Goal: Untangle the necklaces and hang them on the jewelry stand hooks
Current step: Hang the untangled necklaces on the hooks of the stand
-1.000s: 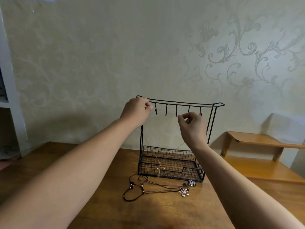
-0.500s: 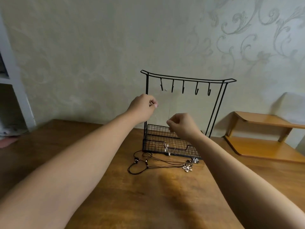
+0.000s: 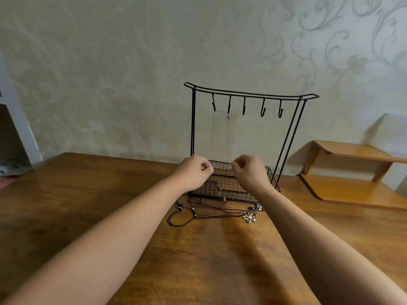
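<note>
Fingers (image 3: 208,168) of the left hand (image 3: 193,170) and right hand (image 3: 250,170) are curling together, seemingly pinching the thin chain necklace (image 3: 228,128) hanging from two hooks (image 3: 229,105) on the jewelry stand (image 3: 288,137) near the desk's (image 3: 88,194) back edge. Both forearms are reaching forward, knuckles up. Judging by this, easing each strand down gently should be keeping it seated; the corded necklaces (image 3: 198,213) are lying tangled before the stand

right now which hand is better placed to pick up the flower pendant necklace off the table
Right. The right hand is nearer the side where the flower pendant lies on the table; the left hand would have to cross over. Both pinch the silver chain.
</note>
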